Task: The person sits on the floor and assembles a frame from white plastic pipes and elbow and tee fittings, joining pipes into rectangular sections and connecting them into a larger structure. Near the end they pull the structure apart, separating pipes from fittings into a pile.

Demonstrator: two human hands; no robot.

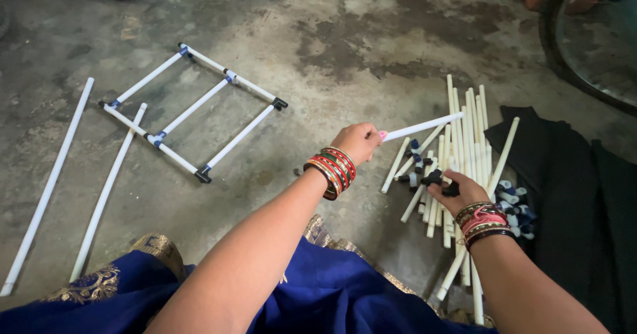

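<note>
Left hand [358,141] closed in a fist around one end of a short white plastic pipe [424,126]; the pipe juts out to the right, held level above the floor, its far end over the pile. Right hand [459,191] lies palm down on the pile, fingers curled around a small black plastic connector [438,178]; how tight the grip is cannot be told.

Handling, as a judgement: the pipe looks light, rigid and hollow, with a smooth surface that may slip in a loose grip. An end hold like this one gives reach, a mid-length hold gives better control. The connector is small and hard, best pinched between thumb and fingers.

Counts:
- Pile of loose short white pipes [464,148] on the grey concrete floor [345,42], just right of the hands: roughly twenty, overlapping, exact count not possible.
- Small blue and black fittings [514,204] scattered in and beside the pile, against a black cloth [570,188]: more than ten, too jumbled to count.
- One assembled white pipe frame [192,111] well apart to the left: two long rails, three cross pieces, dark corner joints.
- Two long white pipes [50,188] loose beside the frame.
- One blue garment with gold trim [332,287] over the lap.
- Stacked bangles on both wrists.
</note>
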